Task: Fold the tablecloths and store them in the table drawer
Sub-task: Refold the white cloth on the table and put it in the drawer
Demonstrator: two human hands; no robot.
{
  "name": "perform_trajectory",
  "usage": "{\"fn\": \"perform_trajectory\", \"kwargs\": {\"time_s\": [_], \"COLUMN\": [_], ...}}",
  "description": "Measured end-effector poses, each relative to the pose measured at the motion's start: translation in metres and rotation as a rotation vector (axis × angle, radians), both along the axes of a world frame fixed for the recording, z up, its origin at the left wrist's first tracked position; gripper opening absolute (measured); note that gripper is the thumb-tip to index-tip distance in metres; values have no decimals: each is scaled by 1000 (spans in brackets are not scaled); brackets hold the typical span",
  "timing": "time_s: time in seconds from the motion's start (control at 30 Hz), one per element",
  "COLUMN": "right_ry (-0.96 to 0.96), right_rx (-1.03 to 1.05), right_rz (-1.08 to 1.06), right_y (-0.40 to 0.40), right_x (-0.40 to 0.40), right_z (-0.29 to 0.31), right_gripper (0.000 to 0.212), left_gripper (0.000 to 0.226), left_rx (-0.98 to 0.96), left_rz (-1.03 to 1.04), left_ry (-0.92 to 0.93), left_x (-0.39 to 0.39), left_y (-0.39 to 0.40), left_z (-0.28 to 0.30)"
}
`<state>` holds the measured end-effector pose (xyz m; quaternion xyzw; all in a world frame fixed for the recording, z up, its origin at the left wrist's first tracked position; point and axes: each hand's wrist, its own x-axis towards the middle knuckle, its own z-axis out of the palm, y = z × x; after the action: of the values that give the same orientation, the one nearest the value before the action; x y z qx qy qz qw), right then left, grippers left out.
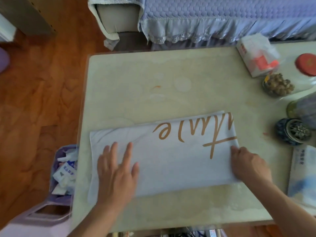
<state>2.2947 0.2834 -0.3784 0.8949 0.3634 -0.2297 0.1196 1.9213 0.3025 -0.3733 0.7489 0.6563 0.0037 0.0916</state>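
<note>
A pale blue tablecloth [171,158] with gold script lettering lies folded into a long rectangle on the cream table [136,86]. My left hand [118,171] presses flat on its left part, fingers straight and spread. My right hand [248,166] grips the cloth's right edge, its fingers curled over the fold. The table drawer is not in view.
At the table's right stand a tissue box [256,57], a red-lidded jar [307,65], a jar of brown nuts [277,85], a glass bottle [302,106], a blue ornate pot [292,131] and a packet [302,173]. A lilac bin [63,170] of rubbish stands left of the table. A sofa [213,19] lies behind.
</note>
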Motion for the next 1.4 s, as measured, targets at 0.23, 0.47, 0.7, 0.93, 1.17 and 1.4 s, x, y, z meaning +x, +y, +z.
{"fn": "perform_trajectory", "kwargs": {"time_s": [0.23, 0.47, 0.7, 0.93, 1.17, 1.4], "right_ry": [-157, -121, -88, 152, 638, 868], "right_rx": [194, 529, 323, 536, 814, 647], "right_rz": [42, 474, 508, 586, 330, 227], "right_y": [0, 53, 70, 47, 56, 64], "right_x": [-6, -35, -12, -131, -215, -203], "right_z": [-5, -16, -63, -43, -54, -40], "right_gripper": [45, 64, 72, 72, 60, 61], "left_gripper": [66, 71, 65, 73, 71, 24], "left_rx": [-86, -114, -171, -297, -403, -744], "left_rz": [-104, 89, 339, 738, 875, 1047], "left_ry": [60, 80, 77, 16, -189, -855], "left_x": [93, 101, 31, -23, -58, -94], "left_y": [56, 50, 32, 4, 25, 38], "left_z": [-69, -77, -74, -33, -16, 2]}}
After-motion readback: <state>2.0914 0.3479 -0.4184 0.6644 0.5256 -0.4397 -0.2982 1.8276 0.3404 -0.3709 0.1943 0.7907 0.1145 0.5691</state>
